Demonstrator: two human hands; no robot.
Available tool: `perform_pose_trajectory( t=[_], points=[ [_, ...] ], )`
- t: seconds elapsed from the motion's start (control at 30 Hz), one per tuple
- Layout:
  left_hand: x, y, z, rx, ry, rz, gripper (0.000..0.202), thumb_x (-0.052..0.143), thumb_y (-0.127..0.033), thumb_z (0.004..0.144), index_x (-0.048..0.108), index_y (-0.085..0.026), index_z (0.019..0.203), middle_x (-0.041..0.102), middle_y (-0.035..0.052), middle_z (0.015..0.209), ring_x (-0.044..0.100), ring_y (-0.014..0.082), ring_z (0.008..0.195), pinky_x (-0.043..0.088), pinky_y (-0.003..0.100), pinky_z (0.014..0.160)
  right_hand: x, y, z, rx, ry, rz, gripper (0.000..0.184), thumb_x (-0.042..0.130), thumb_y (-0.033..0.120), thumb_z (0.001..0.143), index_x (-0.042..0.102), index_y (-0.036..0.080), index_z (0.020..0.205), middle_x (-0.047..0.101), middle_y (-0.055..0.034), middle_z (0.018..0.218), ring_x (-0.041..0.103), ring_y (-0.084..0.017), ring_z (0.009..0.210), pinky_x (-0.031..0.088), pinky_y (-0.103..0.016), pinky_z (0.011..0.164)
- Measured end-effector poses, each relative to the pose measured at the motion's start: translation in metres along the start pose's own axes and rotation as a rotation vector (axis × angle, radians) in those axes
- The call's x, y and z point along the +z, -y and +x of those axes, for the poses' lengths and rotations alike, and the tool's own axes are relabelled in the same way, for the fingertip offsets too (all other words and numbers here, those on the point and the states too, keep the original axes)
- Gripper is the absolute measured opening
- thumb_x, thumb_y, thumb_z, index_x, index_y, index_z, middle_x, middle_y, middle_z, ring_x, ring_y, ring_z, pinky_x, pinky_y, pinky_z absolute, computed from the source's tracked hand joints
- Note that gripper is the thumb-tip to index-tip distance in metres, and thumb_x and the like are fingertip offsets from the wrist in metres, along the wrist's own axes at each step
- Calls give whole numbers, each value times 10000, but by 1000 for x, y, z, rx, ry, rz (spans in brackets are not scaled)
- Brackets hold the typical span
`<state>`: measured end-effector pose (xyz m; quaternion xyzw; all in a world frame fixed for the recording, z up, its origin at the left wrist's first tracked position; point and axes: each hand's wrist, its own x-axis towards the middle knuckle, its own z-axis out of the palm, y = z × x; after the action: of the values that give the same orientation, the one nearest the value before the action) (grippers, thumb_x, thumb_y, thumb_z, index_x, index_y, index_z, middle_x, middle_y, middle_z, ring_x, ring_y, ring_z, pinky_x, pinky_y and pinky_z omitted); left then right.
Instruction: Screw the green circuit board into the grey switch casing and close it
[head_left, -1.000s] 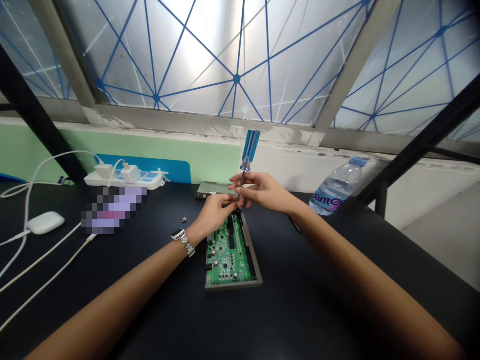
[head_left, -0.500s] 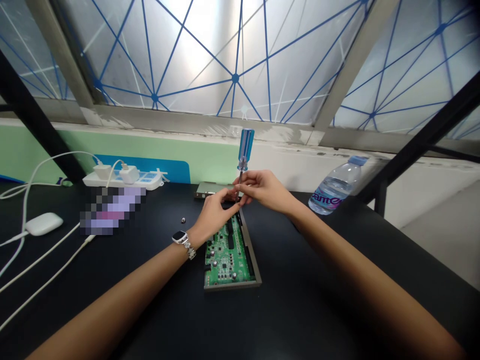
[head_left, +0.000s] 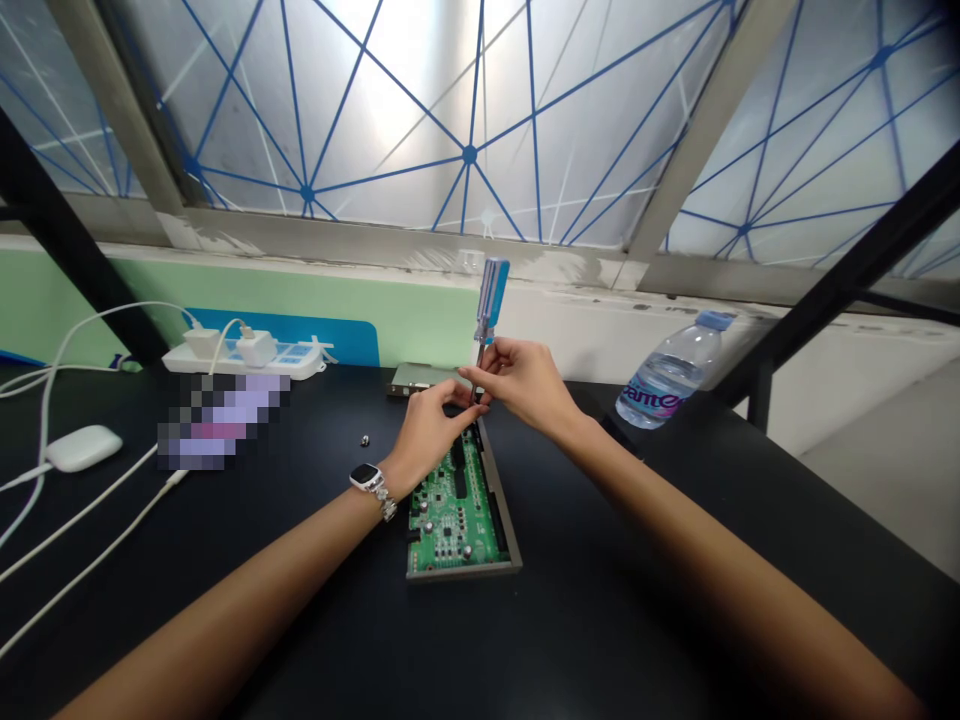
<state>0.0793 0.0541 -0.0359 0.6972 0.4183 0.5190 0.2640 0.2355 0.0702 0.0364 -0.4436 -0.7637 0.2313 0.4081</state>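
A screwdriver (head_left: 491, 295) with a clear and blue handle stands nearly upright over the far end of a green circuit board (head_left: 454, 515) in a grey metal frame. My right hand (head_left: 529, 385) is closed, thumb and fingers pinching the metal shaft just below the handle. Lower down, my left hand (head_left: 427, 430) has its thumb and fingertips closed around the shaft near the tip. The tip itself and the far end of the board are hidden by my fingers. A watch (head_left: 367, 477) and a bracelet are on my left wrist.
Behind my hands lies a flat metal box (head_left: 412, 378). Small metal parts (head_left: 364, 440) rest left of the board. A water bottle (head_left: 671, 375) stands at the right; a power strip (head_left: 292, 360), white cables and a white charging puck (head_left: 84, 448) are at the left.
The screwdriver handle has turned about its own axis, showing a different side. My right thumb and fingers have shifted slightly on the shaft; my left hand stays nearly in place.
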Motion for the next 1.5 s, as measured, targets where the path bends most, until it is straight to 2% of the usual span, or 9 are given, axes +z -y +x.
perform_pose_trajectory(
  t=[0.17, 0.33, 0.47, 0.73, 0.87, 1.07, 1.17, 1.3, 1.5],
  points=[
    [0, 2, 2, -49, 47, -96, 106, 708, -275, 879, 714, -173, 851, 783, 67, 916, 740, 249, 911, 550, 352, 841, 1, -4, 1, -2, 15, 24, 288, 749, 418, 814, 588, 187, 751, 698, -44, 733, 700, -197, 672, 523, -298, 588],
    [-5, 5, 4, -8, 165, -174, 194, 615, -301, 950, 742, -155, 948, 787, 90, 1024, 730, 250, 994, 537, 348, 916, -11, -1, 1, 57, 281, 271, 376, 727, 377, 845, 629, 152, 1130, 729, -101, 1036, 715, -165, 662, 549, -289, 572],
    [-6, 7, 4, 30, 222, -98, 226, 544, -276, 984, 729, -146, 980, 771, 80, 993, 708, 242, 987, 514, 333, 901, -19, 3, 2, 99, 367, 345, 332, 684, 316, 869, 642, 123, 1137, 750, -130, 1062, 708, -138, 614, 552, -280, 580],
    [-5, 3, 2, 33, 246, 2, 270, 475, -294, 1010, 713, -169, 1035, 748, 60, 971, 686, 217, 896, 520, 342, 882, -16, -3, 4, 69, 261, 313, 260, 754, 379, 807, 701, 130, 862, 733, -59, 725, 703, -177, 544, 563, -307, 569],
    [-4, -5, 0, 31, 130, 37, 179, 591, -287, 955, 705, -185, 1047, 756, 54, 1028, 697, 213, 955, 523, 324, 883, -8, -5, 3, 16, 109, 180, 229, 748, 366, 809, 681, 156, 744, 690, -24, 608, 702, -183, 539, 530, -281, 551],
    [-1, -4, 0, 1, 22, -10, 103, 674, -267, 900, 712, -171, 893, 760, 37, 866, 713, 192, 797, 542, 292, 754, 0, 0, 2, 0, -31, 77, 343, 767, 417, 793, 587, 174, 630, 679, -30, 621, 693, -187, 518, 495, -281, 518],
    [-1, 0, 2, -20, 44, -89, 110, 670, -240, 898, 748, -166, 921, 786, 53, 915, 740, 211, 859, 560, 308, 810, -2, -2, 3, 0, 20, 136, 290, 768, 416, 793, 630, 169, 726, 687, -28, 663, 703, -184, 571, 528, -286, 550],
    [-2, 4, 3, -30, 78, -162, 144, 663, -240, 902, 769, -156, 949, 797, 71, 955, 751, 236, 912, 573, 327, 847, -10, -5, 5, 12, 218, 238, 280, 710, 369, 842, 690, 147, 1013, 724, -48, 770, 720, -186, 660, 571, -293, 588],
    [-6, 0, 2, -12, 136, -133, 213, 628, -249, 928, 783, -175, 1052, 797, 66, 1024, 746, 245, 974, 574, 342, 890, -8, -4, 4, -17, 107, 157, 248, 731, 385, 826, 663, 156, 759, 668, -28, 618, 704, -194, 575, 547, -295, 556]
  ],
)
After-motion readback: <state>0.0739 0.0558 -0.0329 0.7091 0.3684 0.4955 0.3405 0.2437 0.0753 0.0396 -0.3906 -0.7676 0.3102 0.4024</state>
